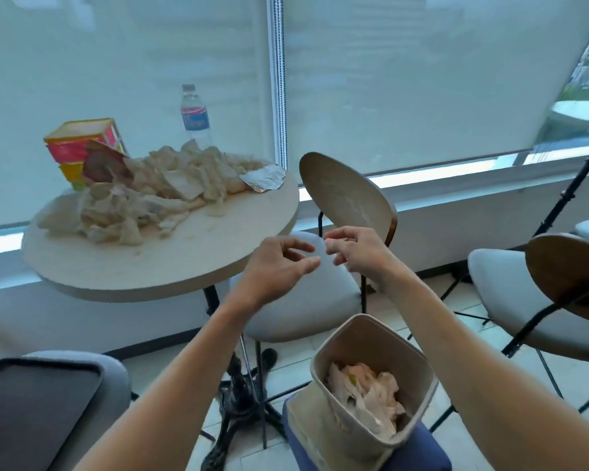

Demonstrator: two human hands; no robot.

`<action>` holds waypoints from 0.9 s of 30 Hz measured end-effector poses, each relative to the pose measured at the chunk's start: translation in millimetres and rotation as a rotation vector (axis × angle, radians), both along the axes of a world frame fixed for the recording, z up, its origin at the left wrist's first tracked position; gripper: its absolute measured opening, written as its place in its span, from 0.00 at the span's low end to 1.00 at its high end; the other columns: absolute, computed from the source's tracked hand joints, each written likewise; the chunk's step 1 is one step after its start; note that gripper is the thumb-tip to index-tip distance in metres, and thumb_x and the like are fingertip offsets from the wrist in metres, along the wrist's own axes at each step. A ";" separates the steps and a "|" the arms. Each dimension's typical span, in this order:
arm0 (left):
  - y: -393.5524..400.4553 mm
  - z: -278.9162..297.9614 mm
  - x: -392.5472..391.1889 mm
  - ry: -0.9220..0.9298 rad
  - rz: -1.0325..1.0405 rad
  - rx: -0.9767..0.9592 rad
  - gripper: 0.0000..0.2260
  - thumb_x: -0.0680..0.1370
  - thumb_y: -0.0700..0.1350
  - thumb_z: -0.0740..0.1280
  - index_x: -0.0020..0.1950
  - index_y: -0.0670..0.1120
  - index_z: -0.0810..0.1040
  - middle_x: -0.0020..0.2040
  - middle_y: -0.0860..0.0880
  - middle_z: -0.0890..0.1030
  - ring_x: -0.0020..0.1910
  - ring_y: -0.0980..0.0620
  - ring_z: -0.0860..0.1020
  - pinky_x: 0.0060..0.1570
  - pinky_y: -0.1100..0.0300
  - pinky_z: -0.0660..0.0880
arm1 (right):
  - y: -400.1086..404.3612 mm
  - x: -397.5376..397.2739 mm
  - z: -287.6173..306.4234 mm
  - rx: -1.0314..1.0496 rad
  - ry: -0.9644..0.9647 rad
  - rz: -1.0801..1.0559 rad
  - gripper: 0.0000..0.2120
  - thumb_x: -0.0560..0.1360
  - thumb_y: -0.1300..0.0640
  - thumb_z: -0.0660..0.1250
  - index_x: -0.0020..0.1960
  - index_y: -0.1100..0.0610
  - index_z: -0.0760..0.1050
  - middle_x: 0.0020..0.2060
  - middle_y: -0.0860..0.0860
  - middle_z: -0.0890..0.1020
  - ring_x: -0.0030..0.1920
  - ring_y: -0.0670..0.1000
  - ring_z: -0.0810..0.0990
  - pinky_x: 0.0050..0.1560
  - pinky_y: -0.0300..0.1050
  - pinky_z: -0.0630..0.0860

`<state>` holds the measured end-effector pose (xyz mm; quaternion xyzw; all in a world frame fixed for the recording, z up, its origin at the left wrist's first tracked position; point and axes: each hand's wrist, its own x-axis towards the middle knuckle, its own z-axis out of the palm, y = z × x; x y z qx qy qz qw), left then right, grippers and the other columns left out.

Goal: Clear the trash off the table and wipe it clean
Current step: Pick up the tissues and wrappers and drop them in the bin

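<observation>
Desk (116, 266): round, pale top on a black pedestal base, standing against the blinded window. Its near half is bare; its far half carries the trash. Crumpled paper napkins (157, 195) lie in a loose heap from the left edge toward the far right rim, off-white and creased, some pieces trailing toward the centre. A pink and yellow carton (82, 144) stands at the far left behind the heap, touching it. A clear plastic bottle (194, 113) with a blue and red label stands upright at the far edge. A crushed piece of foil (264, 178) lies close to the right rim.

Chair (347, 198) stands just right of the desk, its seat partly under the rim. A beige waste bin (371, 341) sits tilted on a blue seat (422, 453) below, mouth facing up, holding crumpled paper.

Left hand (279, 263) and right hand (354, 249) hang in the air above the bin, off the desk's right edge, fingertips near each other. Both are released, fingers loosely curled, holding nothing.

A dark tray (31, 409) rests on a seat at lower left.
</observation>
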<state>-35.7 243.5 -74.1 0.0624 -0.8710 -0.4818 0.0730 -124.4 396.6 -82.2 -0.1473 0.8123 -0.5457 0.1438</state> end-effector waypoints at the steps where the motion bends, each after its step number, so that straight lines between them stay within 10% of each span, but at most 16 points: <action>1: -11.9 11.7 -1.7 0.026 0.013 -0.016 0.11 0.76 0.49 0.71 0.57 0.49 0.81 0.47 0.52 0.81 0.46 0.59 0.79 0.41 0.67 0.73 | -13.7 -3.6 9.1 -0.018 0.021 0.011 0.07 0.79 0.57 0.66 0.56 0.55 0.78 0.47 0.53 0.81 0.42 0.47 0.78 0.39 0.37 0.71; 7: -82.7 59.0 -18.7 0.118 0.119 -0.004 0.07 0.73 0.49 0.74 0.50 0.52 0.83 0.42 0.54 0.83 0.39 0.60 0.79 0.42 0.64 0.75 | -90.0 -31.1 47.9 -0.083 0.119 0.022 0.05 0.77 0.60 0.68 0.53 0.57 0.79 0.42 0.52 0.80 0.36 0.47 0.76 0.37 0.34 0.74; 16: -178.1 79.2 -52.8 0.135 0.172 -0.071 0.05 0.74 0.43 0.73 0.49 0.48 0.82 0.38 0.52 0.81 0.34 0.60 0.76 0.34 0.70 0.69 | -179.3 -93.9 39.1 0.529 0.448 -0.030 0.25 0.79 0.52 0.63 0.74 0.58 0.66 0.71 0.58 0.70 0.71 0.58 0.67 0.70 0.48 0.62; 27: -231.1 73.6 -76.7 0.098 0.142 -0.016 0.05 0.75 0.46 0.73 0.51 0.50 0.82 0.41 0.51 0.82 0.34 0.57 0.77 0.32 0.63 0.73 | -195.5 -105.4 38.9 0.524 0.527 -0.153 0.14 0.74 0.61 0.62 0.55 0.53 0.82 0.49 0.57 0.84 0.53 0.60 0.80 0.49 0.47 0.74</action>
